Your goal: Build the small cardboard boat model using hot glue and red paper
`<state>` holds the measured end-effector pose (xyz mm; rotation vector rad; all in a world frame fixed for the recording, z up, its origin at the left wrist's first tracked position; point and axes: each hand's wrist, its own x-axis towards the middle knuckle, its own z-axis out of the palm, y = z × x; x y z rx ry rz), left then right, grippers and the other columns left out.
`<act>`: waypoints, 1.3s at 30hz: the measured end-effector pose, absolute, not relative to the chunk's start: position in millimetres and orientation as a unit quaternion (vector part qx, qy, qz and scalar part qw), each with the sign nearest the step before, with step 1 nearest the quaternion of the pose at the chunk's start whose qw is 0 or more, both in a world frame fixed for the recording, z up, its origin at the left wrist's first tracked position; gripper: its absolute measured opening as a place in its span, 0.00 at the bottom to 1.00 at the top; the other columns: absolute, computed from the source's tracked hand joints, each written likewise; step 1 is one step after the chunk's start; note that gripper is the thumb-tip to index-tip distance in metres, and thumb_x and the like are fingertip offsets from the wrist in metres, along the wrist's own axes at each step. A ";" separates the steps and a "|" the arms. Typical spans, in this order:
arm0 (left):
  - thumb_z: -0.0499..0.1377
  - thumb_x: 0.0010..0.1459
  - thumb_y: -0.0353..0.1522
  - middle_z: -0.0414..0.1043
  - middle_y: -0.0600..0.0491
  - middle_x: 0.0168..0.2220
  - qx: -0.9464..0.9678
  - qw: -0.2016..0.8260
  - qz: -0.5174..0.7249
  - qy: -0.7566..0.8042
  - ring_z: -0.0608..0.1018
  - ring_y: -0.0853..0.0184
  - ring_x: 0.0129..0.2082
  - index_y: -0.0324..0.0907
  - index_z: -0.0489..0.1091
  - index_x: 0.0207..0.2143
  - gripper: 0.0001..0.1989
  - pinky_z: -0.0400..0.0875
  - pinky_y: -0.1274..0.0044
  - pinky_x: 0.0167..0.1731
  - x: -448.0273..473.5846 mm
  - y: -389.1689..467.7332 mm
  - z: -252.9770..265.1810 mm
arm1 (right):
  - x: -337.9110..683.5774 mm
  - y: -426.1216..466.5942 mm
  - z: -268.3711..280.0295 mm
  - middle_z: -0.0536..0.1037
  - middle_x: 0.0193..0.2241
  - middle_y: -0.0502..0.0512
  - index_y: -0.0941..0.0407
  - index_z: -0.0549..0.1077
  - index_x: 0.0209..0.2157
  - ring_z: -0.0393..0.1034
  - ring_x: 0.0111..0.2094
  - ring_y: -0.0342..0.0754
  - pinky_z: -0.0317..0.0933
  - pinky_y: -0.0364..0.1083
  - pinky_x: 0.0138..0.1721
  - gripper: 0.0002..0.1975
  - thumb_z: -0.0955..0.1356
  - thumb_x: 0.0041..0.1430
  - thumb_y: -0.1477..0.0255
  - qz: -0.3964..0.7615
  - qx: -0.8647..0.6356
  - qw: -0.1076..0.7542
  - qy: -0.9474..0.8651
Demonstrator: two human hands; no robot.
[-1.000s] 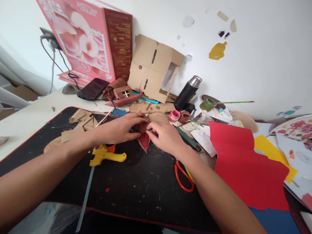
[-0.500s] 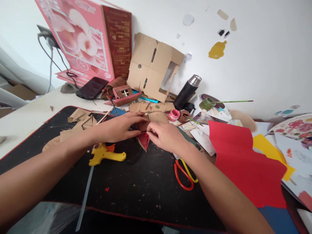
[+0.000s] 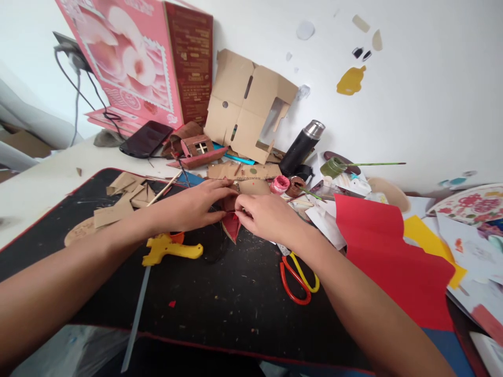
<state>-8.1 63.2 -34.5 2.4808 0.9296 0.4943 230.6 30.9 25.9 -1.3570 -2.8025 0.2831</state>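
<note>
A small red boat-shaped cardboard piece (image 3: 231, 229) rests on the black mat, its pointed end towards me. My left hand (image 3: 200, 207) curves around its left and far side, thumb and fingers holding it. On the right, my right hand (image 3: 261, 213) is closed in a pinch over the piece; a bit of red shows by the fingertips, but what they hold is mostly hidden. Near my left forearm lies a yellow hot glue gun (image 3: 171, 250) with a long clear glue stick (image 3: 137, 317). Scissors (image 3: 297, 277) with red and yellow handles lie below my right wrist.
Cardboard scraps (image 3: 129, 196) lie on the left of the mat (image 3: 220, 314). Behind my hands are a brown model boat (image 3: 198, 149), an open pink paint jar (image 3: 280, 184) and a black thermos (image 3: 301, 149). Red paper (image 3: 389, 262) covers the right side. A phone (image 3: 146, 139) lies far left.
My right hand's fingers have shifted slightly over the red boat piece. My left hand keeps its hold, and the camera view has moved a little.
</note>
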 end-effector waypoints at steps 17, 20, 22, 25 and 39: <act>0.59 0.71 0.42 0.65 0.43 0.74 0.897 0.221 0.181 0.337 0.67 0.50 0.74 0.47 0.73 0.62 0.21 0.63 0.58 0.73 -5.4 61.4 -29.3 | 231.6 31.1 25.1 0.82 0.32 0.52 0.54 0.78 0.41 0.70 0.32 0.48 0.48 0.47 0.34 0.04 0.69 0.72 0.73 0.139 -0.456 0.057 -0.877; 0.58 0.72 0.43 0.66 0.43 0.73 0.898 0.223 0.182 0.331 0.66 0.50 0.75 0.47 0.73 0.63 0.21 0.63 0.59 0.73 -5.4 61.8 -28.7 | 233.5 28.5 30.5 0.81 0.31 0.50 0.54 0.78 0.41 0.68 0.31 0.46 0.49 0.47 0.35 0.04 0.69 0.72 0.73 0.150 -0.466 0.064 -0.870; 0.58 0.72 0.43 0.65 0.43 0.74 0.900 0.222 0.182 0.329 0.65 0.50 0.75 0.47 0.73 0.63 0.22 0.62 0.60 0.73 -5.2 62.1 -29.2 | 234.7 26.9 33.8 0.81 0.30 0.50 0.54 0.78 0.40 0.67 0.30 0.46 0.48 0.47 0.34 0.05 0.69 0.71 0.74 0.152 -0.468 0.061 -0.868; 0.58 0.72 0.42 0.65 0.43 0.74 0.899 0.220 0.182 0.332 0.65 0.50 0.75 0.47 0.72 0.65 0.23 0.62 0.59 0.73 -5.2 62.6 -30.5 | 236.2 25.2 36.7 0.80 0.29 0.50 0.54 0.78 0.40 0.66 0.30 0.46 0.46 0.47 0.33 0.05 0.69 0.71 0.74 0.149 -0.467 0.051 -0.870; 0.58 0.71 0.41 0.64 0.42 0.75 0.901 0.215 0.172 0.336 0.66 0.49 0.75 0.46 0.72 0.64 0.23 0.62 0.58 0.73 -4.5 63.1 -29.2 | 232.4 26.1 40.1 0.80 0.30 0.53 0.55 0.79 0.40 0.64 0.28 0.46 0.42 0.49 0.32 0.07 0.68 0.73 0.72 0.100 -0.454 -0.031 -0.885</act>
